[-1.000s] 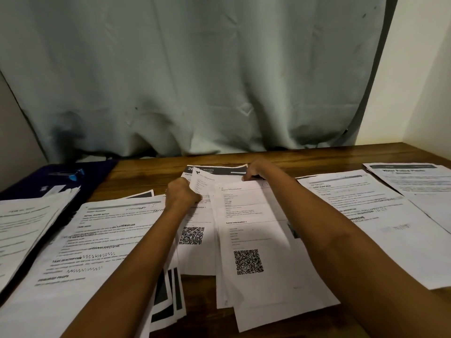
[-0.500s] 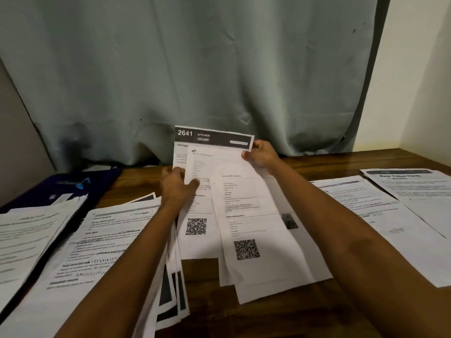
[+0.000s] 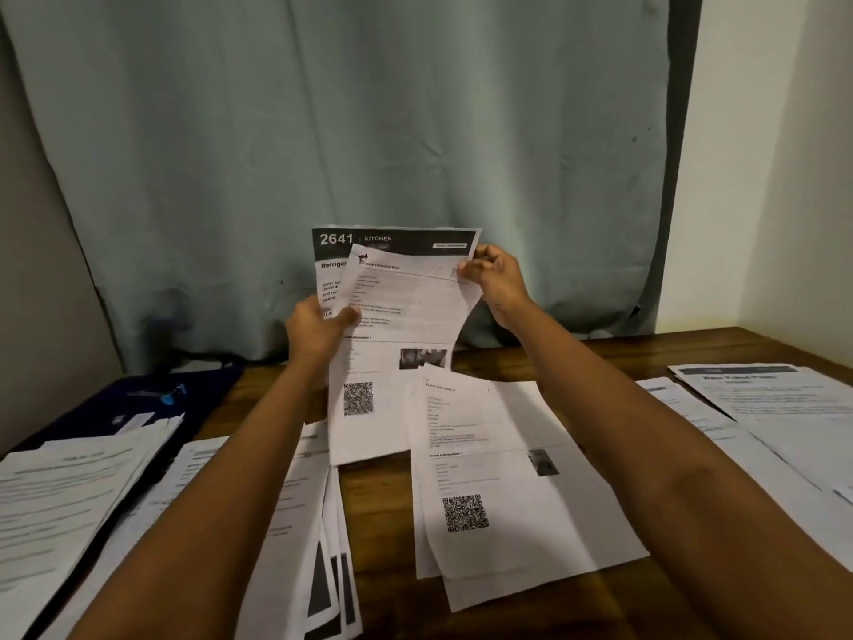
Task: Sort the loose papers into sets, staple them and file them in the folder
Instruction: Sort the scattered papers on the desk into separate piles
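Observation:
Both my hands hold up a few sheets above the wooden desk. The front sheet carries a QR code and a small photo; behind it is a sheet with a black header reading "2641 KITCHEN". My left hand grips the left edge of these sheets. Their top right corner is pinched by my right hand. A similar stack of QR-code sheets lies flat on the desk below. At the far left lies a dark blue folder, partly under papers.
A paper pile lies at the left, partly on the folder, with a fanned stack of sheets under my left forearm. More printed sheets cover the desk's right side. A grey-green curtain hangs behind the desk.
Both hands have lifted the held sheets off the desk and up in front of the curtain. The other QR-code stack stayed flat on the desk.

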Action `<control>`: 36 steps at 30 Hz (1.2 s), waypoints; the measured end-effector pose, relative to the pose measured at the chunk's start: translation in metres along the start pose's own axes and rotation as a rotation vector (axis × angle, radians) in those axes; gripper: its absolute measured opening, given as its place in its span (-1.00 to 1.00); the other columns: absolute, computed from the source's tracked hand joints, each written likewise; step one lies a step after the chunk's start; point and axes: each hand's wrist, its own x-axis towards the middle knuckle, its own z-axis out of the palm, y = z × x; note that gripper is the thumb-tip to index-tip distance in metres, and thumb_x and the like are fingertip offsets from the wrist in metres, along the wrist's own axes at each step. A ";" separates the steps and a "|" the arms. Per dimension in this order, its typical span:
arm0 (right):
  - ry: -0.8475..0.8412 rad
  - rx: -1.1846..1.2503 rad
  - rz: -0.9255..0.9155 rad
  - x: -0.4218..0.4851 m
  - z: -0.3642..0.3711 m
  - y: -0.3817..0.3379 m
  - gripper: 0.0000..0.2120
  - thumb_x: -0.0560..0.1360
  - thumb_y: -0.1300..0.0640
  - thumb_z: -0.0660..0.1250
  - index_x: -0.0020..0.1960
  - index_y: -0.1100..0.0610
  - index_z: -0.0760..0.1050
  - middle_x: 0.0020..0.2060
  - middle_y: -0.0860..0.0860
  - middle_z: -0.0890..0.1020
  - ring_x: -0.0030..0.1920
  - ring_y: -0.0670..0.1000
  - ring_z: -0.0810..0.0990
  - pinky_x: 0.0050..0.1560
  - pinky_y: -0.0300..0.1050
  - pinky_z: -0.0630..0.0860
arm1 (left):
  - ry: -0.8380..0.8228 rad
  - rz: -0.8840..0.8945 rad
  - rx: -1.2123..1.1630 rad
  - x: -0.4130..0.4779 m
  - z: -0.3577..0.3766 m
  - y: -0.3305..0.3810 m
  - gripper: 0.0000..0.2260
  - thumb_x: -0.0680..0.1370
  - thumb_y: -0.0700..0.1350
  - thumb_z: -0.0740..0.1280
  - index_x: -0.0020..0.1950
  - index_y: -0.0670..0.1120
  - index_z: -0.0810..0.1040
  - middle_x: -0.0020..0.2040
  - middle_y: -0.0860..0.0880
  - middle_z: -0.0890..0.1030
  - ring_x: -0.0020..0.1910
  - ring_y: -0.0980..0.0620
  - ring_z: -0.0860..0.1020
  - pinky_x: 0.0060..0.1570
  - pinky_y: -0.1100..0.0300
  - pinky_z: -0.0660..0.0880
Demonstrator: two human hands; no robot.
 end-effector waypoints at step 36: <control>0.077 -0.178 0.161 -0.110 0.002 -0.023 -0.80 0.40 0.32 0.46 -0.30 0.13 0.50 -0.30 0.13 0.62 -0.30 0.07 0.57 -0.19 -0.05 0.57 | 0.060 -0.168 -0.158 -0.016 -0.055 0.034 -0.83 0.49 -0.23 0.37 0.08 -0.13 0.59 0.10 -0.11 0.65 -0.01 -0.14 0.64 0.05 -0.15 0.57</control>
